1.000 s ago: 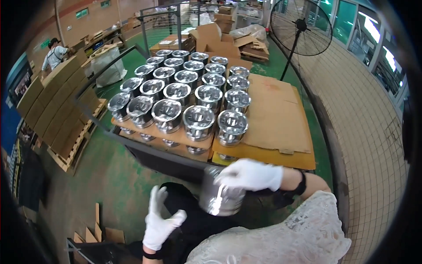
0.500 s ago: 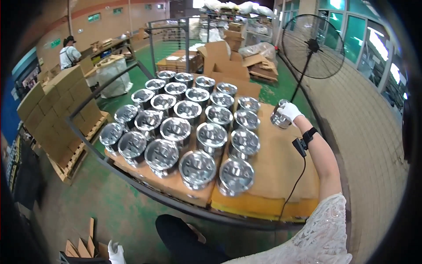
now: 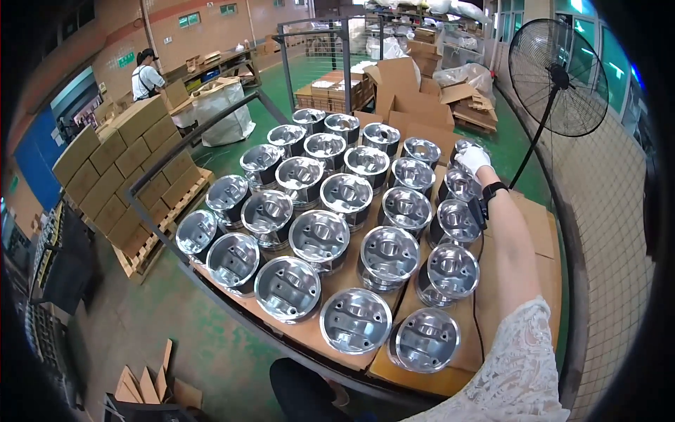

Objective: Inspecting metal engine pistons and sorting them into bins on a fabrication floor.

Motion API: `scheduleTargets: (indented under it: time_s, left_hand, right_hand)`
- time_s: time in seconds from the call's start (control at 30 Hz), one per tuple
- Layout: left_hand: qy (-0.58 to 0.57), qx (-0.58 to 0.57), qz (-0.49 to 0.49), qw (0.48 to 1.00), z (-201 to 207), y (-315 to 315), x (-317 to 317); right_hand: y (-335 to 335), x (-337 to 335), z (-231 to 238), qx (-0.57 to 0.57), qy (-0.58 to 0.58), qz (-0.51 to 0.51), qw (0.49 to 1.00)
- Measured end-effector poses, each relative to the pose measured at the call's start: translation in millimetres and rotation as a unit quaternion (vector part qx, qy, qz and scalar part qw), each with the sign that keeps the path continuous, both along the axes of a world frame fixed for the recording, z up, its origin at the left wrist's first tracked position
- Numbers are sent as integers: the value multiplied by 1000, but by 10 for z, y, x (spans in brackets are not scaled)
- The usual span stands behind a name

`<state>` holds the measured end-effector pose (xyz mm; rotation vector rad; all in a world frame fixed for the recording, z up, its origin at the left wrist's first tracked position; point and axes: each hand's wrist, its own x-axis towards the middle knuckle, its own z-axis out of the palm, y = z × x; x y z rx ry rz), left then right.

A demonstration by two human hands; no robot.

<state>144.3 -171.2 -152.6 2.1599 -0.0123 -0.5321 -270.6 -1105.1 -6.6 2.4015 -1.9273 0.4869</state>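
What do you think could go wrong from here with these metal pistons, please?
The right hand could knock the piston under its fingers against the next piston, close by. The black cable might catch on the front-right piston beside it. A jolt could tip the front-middle piston, which stands near the cardboard's edge.

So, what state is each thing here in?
Metal cylinders: standing in rows, hollow side up.
Right hand: white-gloved, at the far cylinder of the right-hand row; grip unclear.
Left hand: out of view.
Fan: upright on its stand; whether spinning, I cannot tell.
Brown cartons: stacked.
Cardboard box: flaps open.
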Motion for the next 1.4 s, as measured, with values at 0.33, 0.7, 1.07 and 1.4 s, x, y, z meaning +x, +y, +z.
scheduleTargets:
  time_s: [0.33,0.7,1.07,1.4]
  left_hand:
    - [38,-12,36,999,183,102,18]
    - [76,-79,132,985,178,461,-556]
    - [-6,-312,171,935,1173,889,-636]
    - [-79,456,13,886,1855,3990,166]
  right_hand:
    - [22,-4,-24,55,2,138,989]
    - [-5,-11,-147,47,11,187,981]
    - [1145,1999,452,-108,87,580,803]
    - [4581,2440,1475,14,20,628,778]
